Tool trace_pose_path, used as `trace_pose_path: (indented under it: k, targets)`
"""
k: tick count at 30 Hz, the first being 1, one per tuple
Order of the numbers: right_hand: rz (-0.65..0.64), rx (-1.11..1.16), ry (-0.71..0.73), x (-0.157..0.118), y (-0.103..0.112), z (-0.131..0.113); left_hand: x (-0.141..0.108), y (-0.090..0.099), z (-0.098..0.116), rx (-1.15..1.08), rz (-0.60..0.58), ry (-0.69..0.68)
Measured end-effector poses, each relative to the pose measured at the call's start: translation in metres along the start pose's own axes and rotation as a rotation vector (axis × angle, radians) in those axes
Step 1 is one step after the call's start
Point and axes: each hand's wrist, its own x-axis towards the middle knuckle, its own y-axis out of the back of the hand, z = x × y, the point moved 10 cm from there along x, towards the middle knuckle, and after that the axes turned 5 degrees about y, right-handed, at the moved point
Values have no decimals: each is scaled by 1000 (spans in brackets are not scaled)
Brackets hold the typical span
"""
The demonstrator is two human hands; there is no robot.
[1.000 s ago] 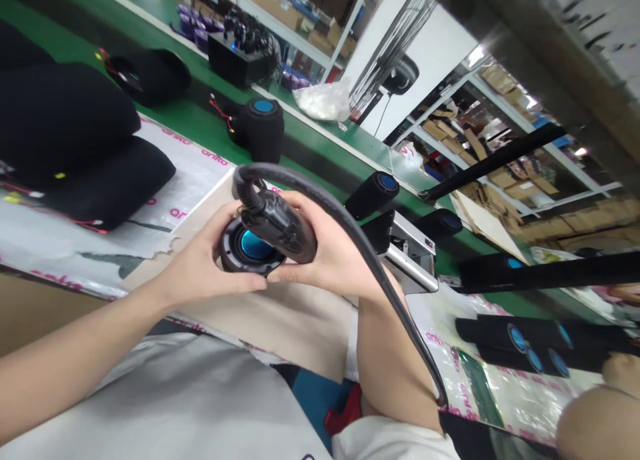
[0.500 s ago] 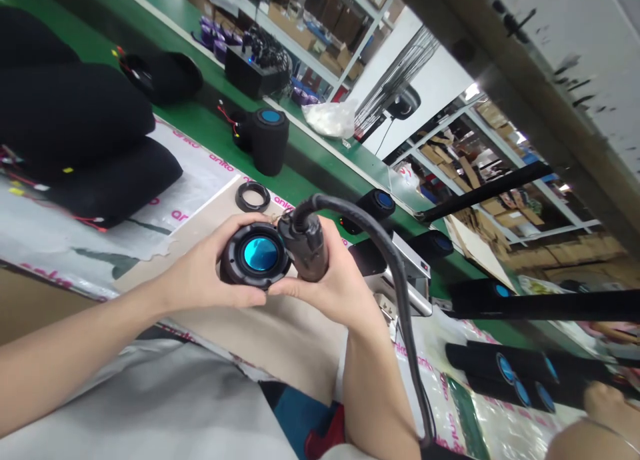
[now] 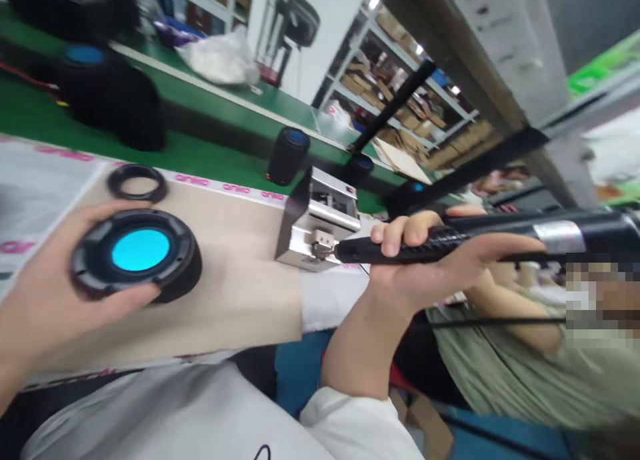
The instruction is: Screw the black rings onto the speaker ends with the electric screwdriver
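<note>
My left hand (image 3: 40, 267) is shut around a round black speaker end cap (image 3: 140, 250) with a shiny blue centre. My right hand (image 3: 425, 270) grips a black electric screwdriver (image 3: 395, 250) well to the right of that cap. The tool's tip sits at a small steel bench fixture (image 3: 320, 230), and I cannot tell whether they touch. A black rubber ring (image 3: 136, 170) lies on the beige mat (image 3: 240, 307), just beyond my left hand.
Finished black cylindrical speakers (image 3: 285, 157) stand along the green conveyor belt (image 3: 200, 155) behind the mat. A co-worker in a green shirt (image 3: 505, 360) sits at the right. A white bag (image 3: 220, 60) and shelves with cardboard (image 3: 415, 93) lie farther back.
My right hand has taken the screwdriver off the end cap and moved right to the steel fixture. The left hand still holds the cap. The whole view has swung, with everything shifted left.
</note>
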Motion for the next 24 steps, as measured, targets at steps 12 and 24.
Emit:
trace_pose_path:
  k: [12, 24]
  targets:
    - [-96, -117, -110, 6, -7, 45, 18, -127, 87, -209, -388, -114]
    - [-195, -178, -334, -7, -14, 64, 20, -124, 91, -267, -417, -140]
